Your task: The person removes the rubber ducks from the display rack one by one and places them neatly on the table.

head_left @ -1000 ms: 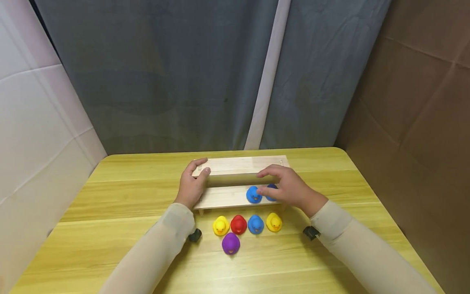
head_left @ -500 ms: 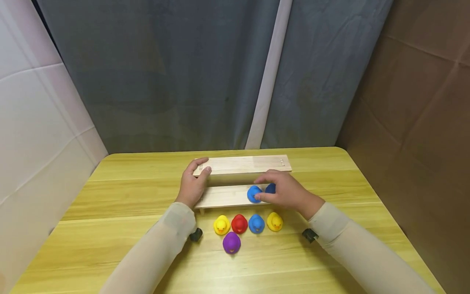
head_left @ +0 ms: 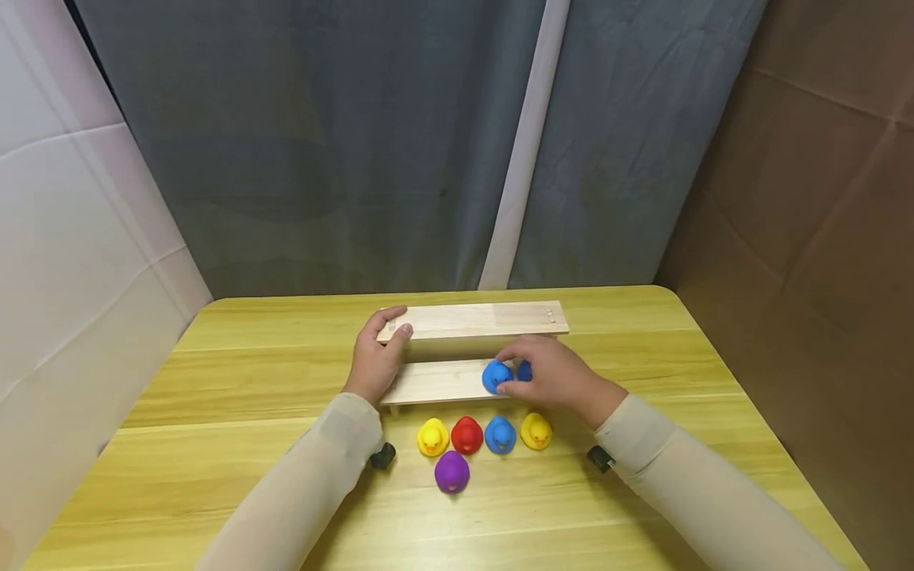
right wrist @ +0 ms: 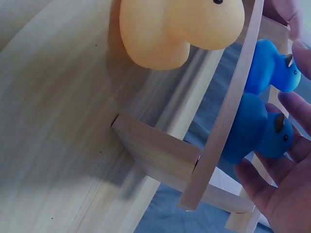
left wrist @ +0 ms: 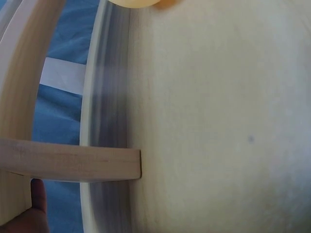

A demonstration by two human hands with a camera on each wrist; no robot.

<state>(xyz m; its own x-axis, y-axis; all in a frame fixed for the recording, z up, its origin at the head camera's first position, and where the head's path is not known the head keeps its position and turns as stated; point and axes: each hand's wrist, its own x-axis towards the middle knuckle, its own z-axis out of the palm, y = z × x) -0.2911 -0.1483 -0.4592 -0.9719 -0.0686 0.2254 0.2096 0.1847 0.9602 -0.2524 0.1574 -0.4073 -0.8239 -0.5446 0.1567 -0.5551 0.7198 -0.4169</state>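
Observation:
My left hand [head_left: 377, 357] grips the left end of a two-step wooden rack [head_left: 443, 382], its thumb on the upper plank. On the lower step sit a light blue rubber duck [head_left: 495, 377] and, to its right, a darker blue duck [head_left: 524, 370], partly covered by my right hand [head_left: 560, 373]. The thumb and index finger of that hand pinch the light blue duck, which still stands on the plank. In the right wrist view both ducks stand side by side at the plank's edge, with other fingers around the darker duck [right wrist: 257, 128].
In front of the rack, on the wooden table [head_left: 214, 444], stand a yellow duck [head_left: 432, 438], a red duck [head_left: 467, 436], a blue duck [head_left: 501, 435] and another yellow duck [head_left: 536, 431]. A purple duck [head_left: 452, 473] is nearer. Grey curtains [head_left: 343, 159] hang behind.
My right hand has lowered slightly and its thumb and index finger have closed in on the light blue duck. The left hand keeps its hold on the rack.

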